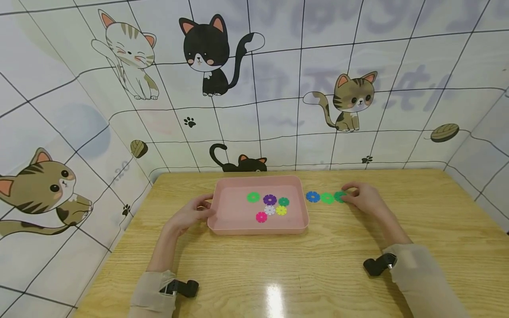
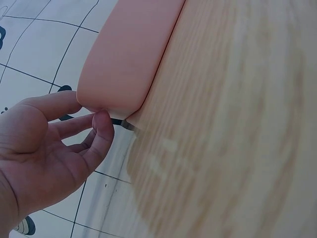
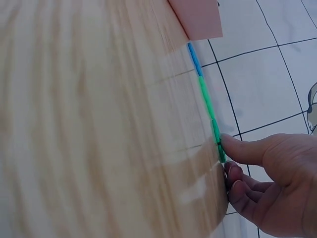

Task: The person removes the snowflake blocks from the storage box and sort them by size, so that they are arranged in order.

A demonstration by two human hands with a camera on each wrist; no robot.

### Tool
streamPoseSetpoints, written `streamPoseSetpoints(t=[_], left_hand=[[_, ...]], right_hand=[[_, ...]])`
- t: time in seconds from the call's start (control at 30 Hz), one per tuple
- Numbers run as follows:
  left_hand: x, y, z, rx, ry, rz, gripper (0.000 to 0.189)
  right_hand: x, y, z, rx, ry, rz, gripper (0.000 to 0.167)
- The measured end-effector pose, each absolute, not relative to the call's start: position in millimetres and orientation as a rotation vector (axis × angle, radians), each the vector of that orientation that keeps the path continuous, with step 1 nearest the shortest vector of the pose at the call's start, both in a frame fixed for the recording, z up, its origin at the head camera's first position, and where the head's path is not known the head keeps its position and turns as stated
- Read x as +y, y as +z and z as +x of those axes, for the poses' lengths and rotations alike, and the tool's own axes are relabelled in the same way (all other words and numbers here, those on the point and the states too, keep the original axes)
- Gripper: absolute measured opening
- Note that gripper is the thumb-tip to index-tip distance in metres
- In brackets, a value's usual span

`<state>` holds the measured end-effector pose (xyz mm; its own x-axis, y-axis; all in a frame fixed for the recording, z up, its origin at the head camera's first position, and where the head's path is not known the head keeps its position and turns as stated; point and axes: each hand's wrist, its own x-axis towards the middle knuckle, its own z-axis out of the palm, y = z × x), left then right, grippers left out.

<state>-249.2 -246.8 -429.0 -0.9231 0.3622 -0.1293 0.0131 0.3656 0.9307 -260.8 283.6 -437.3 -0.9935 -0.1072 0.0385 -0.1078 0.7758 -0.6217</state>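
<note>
A shallow pink tray [image 1: 238,221] stands on the table, with my left hand [image 1: 192,214] at its left end. In the left wrist view the thumb meets the tray's rim, and curled fingertips bear on the end wall [image 2: 114,94]. To the right of the tray, a blue notched disc [image 1: 313,197], a light green disc [image 1: 327,198] and a dark green disc [image 1: 339,196] form a row, edges meeting or overlapping. My right hand [image 1: 363,198] pinches the dark green disc at the row's right end between thumb and fingers.
Inside the tray lie several loose notched discs, among them a purple one [image 1: 270,200], a yellow one [image 1: 281,210] and a pink one [image 1: 261,217]. The wooden table [image 1: 254,265] backs onto a wall [image 1: 278,123] covered in cat drawings.
</note>
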Motion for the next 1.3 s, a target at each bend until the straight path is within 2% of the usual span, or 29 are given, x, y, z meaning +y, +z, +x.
streamPoseSetpoints(t=[0.33, 0.57, 1.3], left_hand=[[-247.2, -431.0, -249.8, 2.332, 1.565, 0.328, 0.063], [-247.9, -432.2, -251.4, 2.327, 1.571, 0.319, 0.063], [-247.1, -429.0, -250.5, 2.316, 1.566, 0.319, 0.064]], right_hand=[[277.4, -434.6, -257.2, -2.947, 1.085, 0.201, 0.045], [267.8, -426.5, -258.7, -2.837, 1.110, 0.241, 0.041], [173.5, -395.5, -264.4, -2.716, 1.296, 0.501, 0.035]])
